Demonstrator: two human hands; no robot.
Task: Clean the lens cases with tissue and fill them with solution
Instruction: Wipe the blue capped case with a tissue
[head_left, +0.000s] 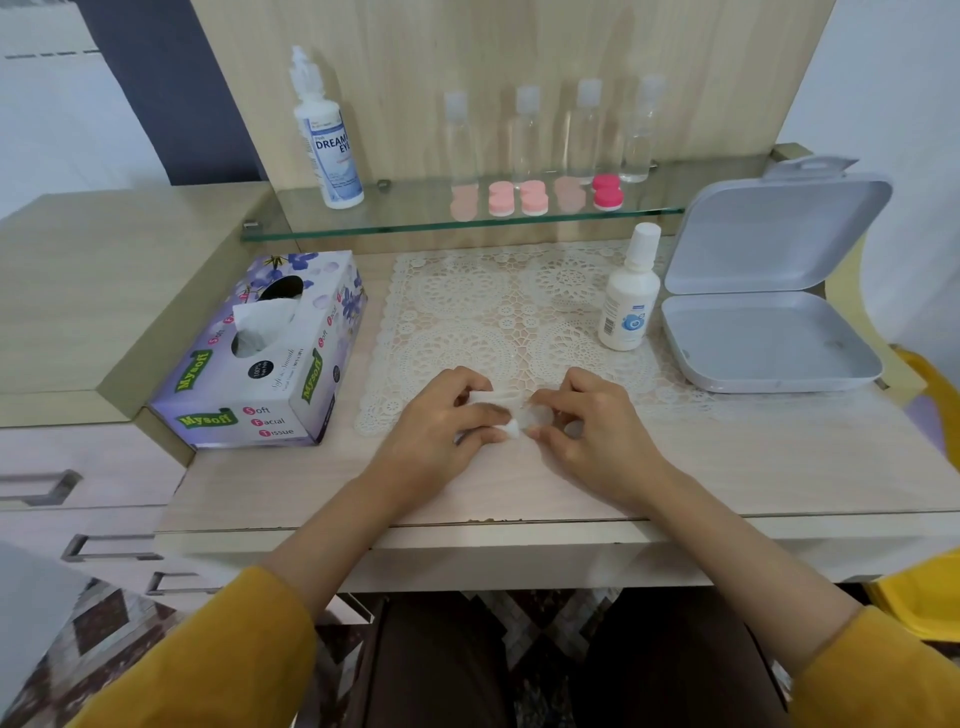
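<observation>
Wiping step. Left hand pinches a folded tissue against the clear lens case, gripped by right hand at the mat's near edge. Next, likely: small solution bottle, fill.

On the counter my two hands meet at the near edge of the lace mat. The tissue box lies left of the mat; the small bottle stands on its right side, the open case further right. Behind, on the glass shelf, the big bottle stands left of the lens cases.
</observation>
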